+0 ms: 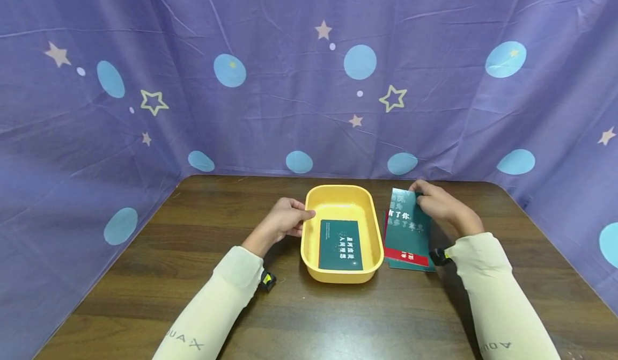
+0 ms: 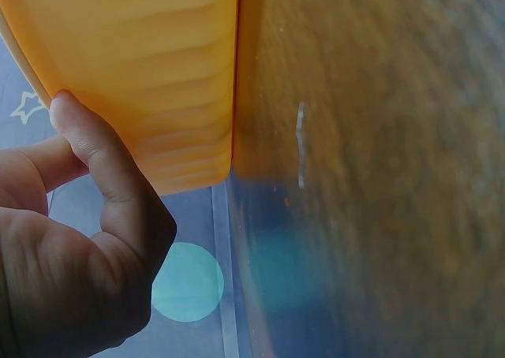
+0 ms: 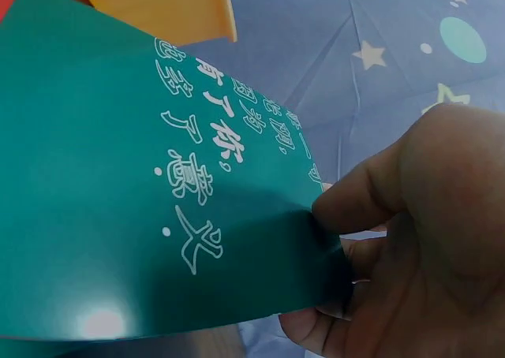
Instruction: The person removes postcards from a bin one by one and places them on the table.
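Note:
My left hand (image 1: pixel 286 218) pinches the left rim of a yellow plastic tray (image 1: pixel 339 195), thumb over the edge, as the left wrist view also shows. Flat inside the tray lies a dark green card (image 1: pixel 333 244) with white characters. To the tray's right, my right hand (image 1: pixel 441 204) pinches the far right corner of another green card (image 1: pixel 405 236) printed with white lettering. That card tilts up above a small pile, where a red card (image 1: pixel 401 255) and a further green card (image 1: pixel 410 267) peek out beneath it. In the right wrist view the thumb (image 3: pixel 371 188) presses on the card's face.
All of this stands on a dark brown wooden table (image 1: pixel 193 295). Behind it hangs a purple curtain (image 1: pixel 289 113) with stars and blue dots, meeting the table's back edge. Black wrist-camera mounts (image 1: pixel 267 281) sit at both sleeve cuffs.

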Demonstrator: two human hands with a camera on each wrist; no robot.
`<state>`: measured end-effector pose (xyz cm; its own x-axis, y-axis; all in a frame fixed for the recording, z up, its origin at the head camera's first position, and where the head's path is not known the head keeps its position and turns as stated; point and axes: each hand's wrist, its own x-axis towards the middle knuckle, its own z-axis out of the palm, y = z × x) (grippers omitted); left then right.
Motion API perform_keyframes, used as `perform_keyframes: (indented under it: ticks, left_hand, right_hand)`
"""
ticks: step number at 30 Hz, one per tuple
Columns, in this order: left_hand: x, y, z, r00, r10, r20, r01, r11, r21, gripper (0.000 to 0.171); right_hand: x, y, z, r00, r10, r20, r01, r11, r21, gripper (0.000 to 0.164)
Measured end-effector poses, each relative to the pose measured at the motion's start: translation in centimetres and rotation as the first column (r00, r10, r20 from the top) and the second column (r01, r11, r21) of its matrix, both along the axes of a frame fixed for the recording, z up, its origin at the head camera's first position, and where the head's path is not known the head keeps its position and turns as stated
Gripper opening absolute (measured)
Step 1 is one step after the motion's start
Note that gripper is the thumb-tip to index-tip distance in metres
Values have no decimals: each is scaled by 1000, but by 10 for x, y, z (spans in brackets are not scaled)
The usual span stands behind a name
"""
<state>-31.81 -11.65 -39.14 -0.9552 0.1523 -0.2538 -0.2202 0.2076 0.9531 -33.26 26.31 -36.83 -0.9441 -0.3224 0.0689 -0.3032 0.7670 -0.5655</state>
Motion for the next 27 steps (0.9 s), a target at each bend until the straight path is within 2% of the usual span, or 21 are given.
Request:
perform_keyframes:
  ticks: [5,15,22,27]
  left_hand:
    - [0,0,2,1000,3,1,-3,1000,-9,26]
    - [-1,0,2,1000,4,-9,-4,1000,-12,26]
    - [-1,0,0,1000,5,-9,-5,1000,-17,27]
    - [0,0,0,1000,5,-3,-5,1000,-16,27]
  right_hand:
    - [-2,-3,-4,1000,10,14,-11,999,33,22]
    - [-4,-4,-9,997,73,37,-75,994,75,53]
    - [-5,-4,-16,989,86,118,-97,991,90,72]
    - [-6,-6,-20,982,74,175,-89,993,80,76]
